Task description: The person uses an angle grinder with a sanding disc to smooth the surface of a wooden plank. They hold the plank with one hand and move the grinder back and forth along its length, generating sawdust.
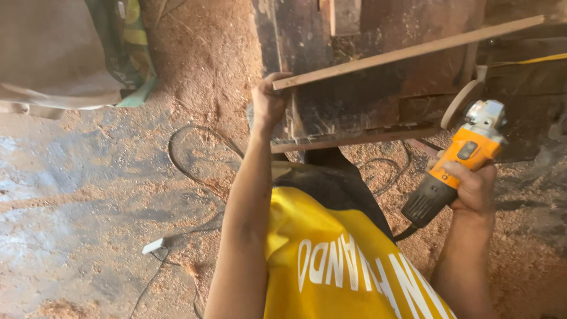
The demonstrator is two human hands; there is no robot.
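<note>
One wooden strip, one angle grinder, two hands at a dark worktop.

On the left lies a sawdust-strewn floor (88, 195) with one thin black cable (189, 171) looping across it. The left hand (269, 103) is closed around the near end of a long, flat wooden strip (407, 52) that slants up to the right over the rough, dark worktop (354, 100). The right hand (472, 189) grips the orange-bodied angle grinder (460, 159), its round disc just beside the worktop's edge.
</note>
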